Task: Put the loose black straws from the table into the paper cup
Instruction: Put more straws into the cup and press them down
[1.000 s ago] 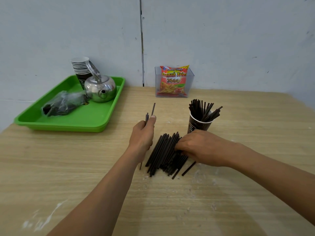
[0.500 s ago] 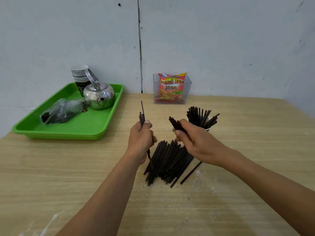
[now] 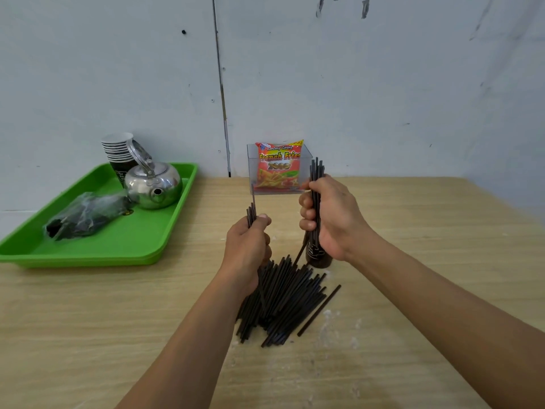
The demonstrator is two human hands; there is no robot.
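Observation:
A heap of loose black straws (image 3: pixel 283 299) lies on the wooden table in front of me. My left hand (image 3: pixel 247 249) is closed around a few black straws held upright, their tips (image 3: pixel 251 209) sticking out above my thumb. My right hand (image 3: pixel 330 216) grips an upright bundle of black straws (image 3: pixel 316 172) directly above the dark paper cup (image 3: pixel 317 256). The hand covers the cup's rim, so only the cup's lower part shows. One straw (image 3: pixel 320 309) lies apart at the heap's right side.
A green tray (image 3: pixel 124 246) at the left holds a steel kettle (image 3: pixel 153 184), a stack of paper cups (image 3: pixel 118 152) and a dark plastic-wrapped bundle (image 3: pixel 85 215). A clear box with a French fries snack bag (image 3: pixel 278 168) stands against the wall behind the cup.
My right hand has lifted a bundle of straws off the heap and turned it upright over the cup. My left hand rose slightly, still holding its few straws.

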